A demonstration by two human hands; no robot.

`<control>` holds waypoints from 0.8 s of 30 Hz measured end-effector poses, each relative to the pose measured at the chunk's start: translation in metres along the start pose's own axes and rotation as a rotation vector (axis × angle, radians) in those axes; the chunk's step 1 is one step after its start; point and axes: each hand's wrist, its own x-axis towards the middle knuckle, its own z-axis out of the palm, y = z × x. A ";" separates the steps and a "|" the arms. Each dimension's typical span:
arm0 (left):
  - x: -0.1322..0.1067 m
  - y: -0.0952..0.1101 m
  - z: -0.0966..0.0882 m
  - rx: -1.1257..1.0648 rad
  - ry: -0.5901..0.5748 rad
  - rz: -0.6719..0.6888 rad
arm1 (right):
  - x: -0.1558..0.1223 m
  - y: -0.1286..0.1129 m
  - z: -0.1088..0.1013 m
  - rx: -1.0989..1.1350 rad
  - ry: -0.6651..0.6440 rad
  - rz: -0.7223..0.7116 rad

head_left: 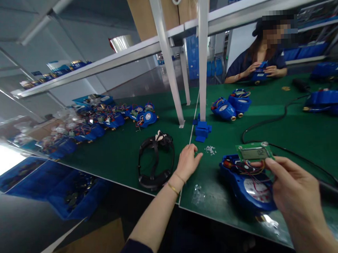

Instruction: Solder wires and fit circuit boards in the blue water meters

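Observation:
My right hand [297,188] pinches a small green circuit board with an LCD [253,153] between thumb and fingers; digits show on its display. Coloured wires run from the board down into an open blue meter housing [247,188], which lies on the table beneath it with a round white label inside. My left hand [188,160] is over the table with its thumb apart from the fingers and nothing visible in it. Just right of its thumb lies a pile of small screws [210,150]. Blue block-shaped parts [202,131] sit beyond the fingertips.
A black head strap [156,160] lies left of my left arm. Shelf posts [203,58] rise from the green table [168,104]. Two blue meters [231,105] and a black cable [286,114] lie on the right. Many wired meters [93,126] crowd the left. A co-worker [258,59] sits opposite.

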 end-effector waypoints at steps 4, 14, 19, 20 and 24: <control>0.081 0.001 0.013 0.038 0.094 -0.149 | 0.001 0.002 -0.003 0.024 -0.011 0.060; 0.139 0.013 0.034 0.036 0.037 -0.391 | 0.008 0.015 -0.019 -0.095 -0.040 0.067; 0.135 0.000 -0.018 -0.039 -0.036 -0.370 | 0.004 0.008 -0.013 -0.121 -0.002 0.060; 0.126 0.000 -0.028 -0.061 -0.021 -0.341 | 0.003 0.007 -0.013 -0.116 -0.004 0.054; 0.059 0.009 -0.049 -0.395 0.246 0.084 | 0.005 0.014 -0.019 -0.063 -0.030 -0.016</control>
